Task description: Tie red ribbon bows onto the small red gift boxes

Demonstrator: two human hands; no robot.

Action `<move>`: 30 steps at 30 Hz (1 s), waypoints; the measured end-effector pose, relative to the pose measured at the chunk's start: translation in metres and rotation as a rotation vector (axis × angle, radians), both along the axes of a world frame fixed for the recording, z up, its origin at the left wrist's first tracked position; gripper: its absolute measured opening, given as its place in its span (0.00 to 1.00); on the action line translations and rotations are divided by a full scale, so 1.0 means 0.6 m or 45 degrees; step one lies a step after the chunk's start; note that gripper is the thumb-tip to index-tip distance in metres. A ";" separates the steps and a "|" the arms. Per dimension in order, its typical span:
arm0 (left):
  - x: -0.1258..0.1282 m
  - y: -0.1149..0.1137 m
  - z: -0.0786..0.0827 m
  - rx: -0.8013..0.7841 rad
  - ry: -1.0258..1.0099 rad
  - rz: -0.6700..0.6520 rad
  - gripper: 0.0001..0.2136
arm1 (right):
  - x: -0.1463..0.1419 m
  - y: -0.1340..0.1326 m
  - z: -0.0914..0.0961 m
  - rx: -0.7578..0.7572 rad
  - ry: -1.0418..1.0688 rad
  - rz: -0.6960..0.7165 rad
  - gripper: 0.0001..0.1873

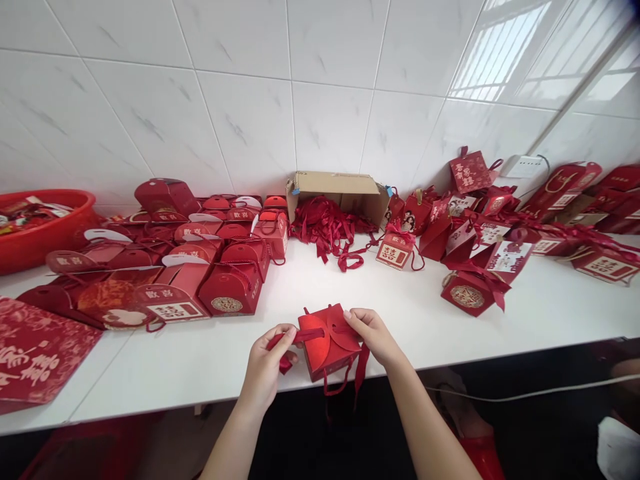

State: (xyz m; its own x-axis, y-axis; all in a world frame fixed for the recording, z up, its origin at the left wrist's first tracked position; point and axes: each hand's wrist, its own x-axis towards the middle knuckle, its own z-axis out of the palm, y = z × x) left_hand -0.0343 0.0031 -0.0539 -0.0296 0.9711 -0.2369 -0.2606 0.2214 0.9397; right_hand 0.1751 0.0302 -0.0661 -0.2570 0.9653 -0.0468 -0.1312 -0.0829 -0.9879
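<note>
A small red gift box [327, 343] with curved closing flaps sits at the near edge of the white table [210, 353]. A red ribbon [300, 337] crosses its top and hangs down over the table edge. My left hand [267, 367] pinches the ribbon's left end just beside the box. On the box's upper right corner rests my right hand [373, 333], fingers closed on the ribbon there.
Several red gift boxes [230, 280] fill the left of the table, more stand at the right [470, 290]. An open cardboard box [337, 190] spilling red ribbons lies against the tiled wall. A red basin [45, 230] sits far left. A white cable [525, 395] runs below the table's edge.
</note>
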 end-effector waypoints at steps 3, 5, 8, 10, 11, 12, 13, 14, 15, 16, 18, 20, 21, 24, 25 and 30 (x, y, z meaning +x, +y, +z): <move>-0.006 0.001 -0.003 -0.010 0.000 0.020 0.13 | 0.002 -0.001 0.005 -0.016 -0.025 0.009 0.27; -0.009 0.002 0.000 0.008 -0.003 0.023 0.13 | -0.001 -0.005 0.012 -0.050 -0.008 0.009 0.27; -0.014 0.004 0.007 0.031 0.015 0.009 0.13 | -0.008 -0.017 0.019 -0.096 0.030 0.004 0.27; -0.018 0.005 0.011 0.041 0.044 -0.004 0.13 | -0.014 -0.027 0.020 -0.103 0.052 -0.001 0.26; -0.021 0.005 0.013 0.045 0.061 -0.013 0.13 | -0.016 -0.031 0.019 -0.101 0.063 -0.005 0.26; -0.023 0.006 0.015 0.048 0.080 -0.028 0.12 | -0.017 -0.034 0.017 -0.099 0.077 -0.015 0.26; -0.025 0.006 0.016 0.054 0.101 -0.049 0.12 | -0.017 -0.036 0.016 -0.099 0.092 -0.030 0.26; -0.027 0.007 0.016 0.061 0.124 -0.076 0.12 | -0.017 -0.036 0.014 -0.099 0.101 -0.051 0.26; -0.028 0.007 0.016 0.068 0.151 -0.103 0.12 | -0.016 -0.034 0.012 -0.100 0.101 -0.075 0.27; -0.030 0.008 0.016 0.073 0.182 -0.130 0.12 | -0.014 -0.031 0.010 -0.097 0.083 -0.100 0.27; -0.033 0.009 0.012 0.071 0.255 -0.172 0.13 | -0.009 -0.023 0.006 -0.057 -0.010 -0.161 0.27; -0.036 0.011 0.008 0.054 0.312 -0.200 0.14 | -0.004 -0.015 0.001 0.030 -0.156 -0.231 0.28; -0.037 0.011 0.006 0.047 0.325 -0.212 0.14 | -0.002 -0.012 -0.001 0.076 -0.233 -0.267 0.28; -0.035 0.011 -0.001 0.037 0.310 -0.244 0.14 | -0.001 -0.008 -0.012 0.176 -0.406 -0.338 0.29; -0.033 0.012 -0.004 0.039 0.307 -0.249 0.15 | -0.003 -0.008 -0.016 0.199 -0.443 -0.348 0.29; -0.026 0.016 -0.015 0.092 0.414 -0.128 0.14 | -0.010 -0.012 -0.025 0.285 -0.596 -0.481 0.25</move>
State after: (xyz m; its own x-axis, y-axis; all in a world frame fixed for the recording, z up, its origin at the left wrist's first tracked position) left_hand -0.0500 0.0129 -0.0632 0.0048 0.9869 -0.1614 0.0747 0.1606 0.9842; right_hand 0.1692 0.0229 -0.0812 0.1017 0.9847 0.1414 0.3386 0.0994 -0.9357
